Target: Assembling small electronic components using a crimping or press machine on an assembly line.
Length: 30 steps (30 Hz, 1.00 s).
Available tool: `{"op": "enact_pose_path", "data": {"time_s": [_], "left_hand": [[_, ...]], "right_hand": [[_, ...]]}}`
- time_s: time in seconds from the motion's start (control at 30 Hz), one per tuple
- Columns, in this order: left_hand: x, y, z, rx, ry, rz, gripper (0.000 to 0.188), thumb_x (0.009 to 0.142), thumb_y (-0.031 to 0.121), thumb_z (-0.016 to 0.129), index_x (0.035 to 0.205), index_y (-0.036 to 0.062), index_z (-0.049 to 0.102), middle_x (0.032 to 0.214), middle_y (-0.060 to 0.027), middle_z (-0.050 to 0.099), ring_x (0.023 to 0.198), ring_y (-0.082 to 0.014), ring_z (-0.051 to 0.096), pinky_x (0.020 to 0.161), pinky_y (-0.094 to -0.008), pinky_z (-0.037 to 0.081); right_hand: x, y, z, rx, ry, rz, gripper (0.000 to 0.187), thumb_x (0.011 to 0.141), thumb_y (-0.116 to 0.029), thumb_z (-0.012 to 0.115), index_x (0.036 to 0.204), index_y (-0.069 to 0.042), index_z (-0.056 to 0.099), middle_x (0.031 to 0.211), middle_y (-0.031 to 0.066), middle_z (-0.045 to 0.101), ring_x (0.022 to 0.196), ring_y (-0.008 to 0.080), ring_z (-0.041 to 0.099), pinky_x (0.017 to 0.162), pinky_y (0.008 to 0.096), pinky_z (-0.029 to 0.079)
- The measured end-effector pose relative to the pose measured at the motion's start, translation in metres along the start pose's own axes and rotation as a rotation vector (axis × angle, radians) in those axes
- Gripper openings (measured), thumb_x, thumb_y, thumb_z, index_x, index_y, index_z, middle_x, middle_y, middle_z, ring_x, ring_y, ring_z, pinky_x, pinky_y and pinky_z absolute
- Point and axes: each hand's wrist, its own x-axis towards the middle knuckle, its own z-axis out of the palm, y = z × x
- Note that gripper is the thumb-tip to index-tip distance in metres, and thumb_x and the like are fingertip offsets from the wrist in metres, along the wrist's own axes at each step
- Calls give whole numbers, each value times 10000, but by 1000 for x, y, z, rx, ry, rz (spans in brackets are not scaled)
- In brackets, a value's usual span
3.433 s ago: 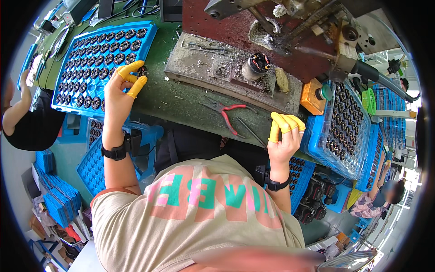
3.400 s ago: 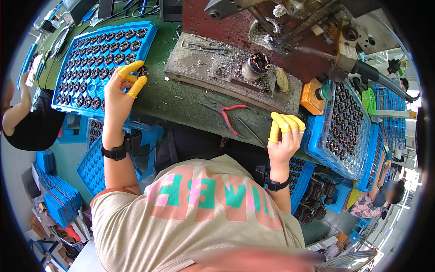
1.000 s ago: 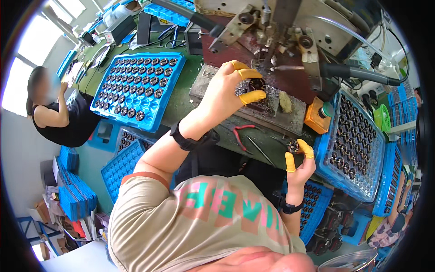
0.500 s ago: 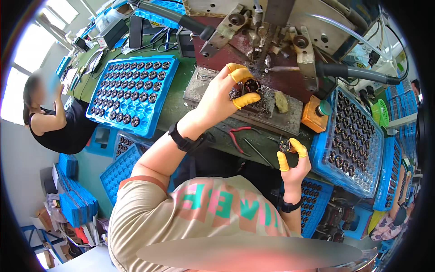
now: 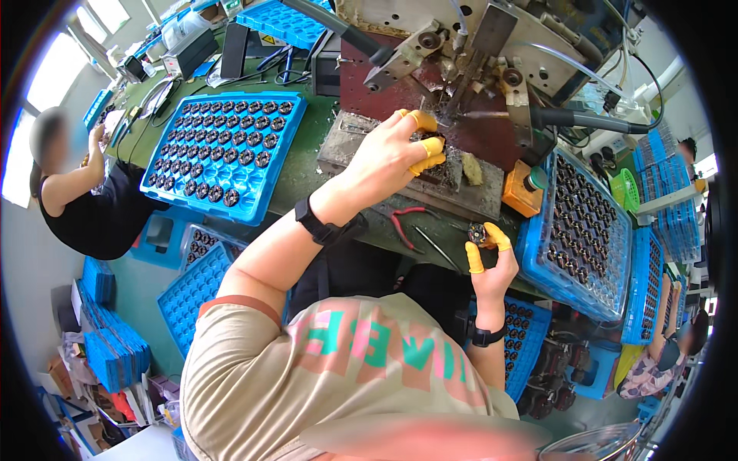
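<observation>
My left hand (image 5: 387, 160), in yellow finger cots, reaches to the metal fixture below the soldering machine. Its thumb and fingers close round a dark, round motor stator (image 5: 419, 137), mostly hidden by them. Nearer to me, over the bench's front edge, my right hand (image 5: 496, 270) pinches a second small stator (image 5: 477, 233) between cotted thumb and fingers. Just behind the left hand's fingertips are the machine's metal nozzles and tip (image 5: 453, 104). A yellowish sponge-like lump (image 5: 471, 169) lies on the fixture plate (image 5: 480, 198).
Red-handled pliers (image 5: 400, 227) and a thin metal rod (image 5: 434, 244) lie at the bench's front. A blue tray (image 5: 257, 201) of stators stands left, another stacked tray (image 5: 530, 265) right, beside an orange box (image 5: 523, 192). A person (image 5: 88, 184) sits far left.
My left hand's fingers have drawn closer round the stator at the fixture, covering more of it. The right hand still holds its stator, now turned more face-up. The whole view has shifted slightly.
</observation>
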Motion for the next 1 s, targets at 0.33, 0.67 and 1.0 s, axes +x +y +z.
{"op": "enact_pose_path", "data": {"time_s": [0.33,0.67,1.0], "left_hand": [[2,-2,-1,-250,-11,-172,390,786,151,819,1135,97,652,1085,-114,615,988,-299,618,835,-360,516],[-24,5,-25,-375,56,-383,640,782,155,834,1337,30,540,1160,-140,591,1048,-278,621,911,-376,516],[-58,-8,-70,-75,-36,-372,398,806,77,777,1186,64,658,1113,-109,643,1005,-306,622,866,-364,516]], "right_hand": [[8,-2,-9,135,151,95,392,833,-140,815,1165,-20,646,1039,61,681,895,145,614,821,277,486],[65,2,-10,-357,167,-78,398,838,-111,784,1160,-16,569,1317,179,582,1246,384,526,1031,444,437],[73,6,5,-510,186,-163,365,863,-113,757,1144,16,563,1315,237,565,1249,423,511,1058,481,401]]}}
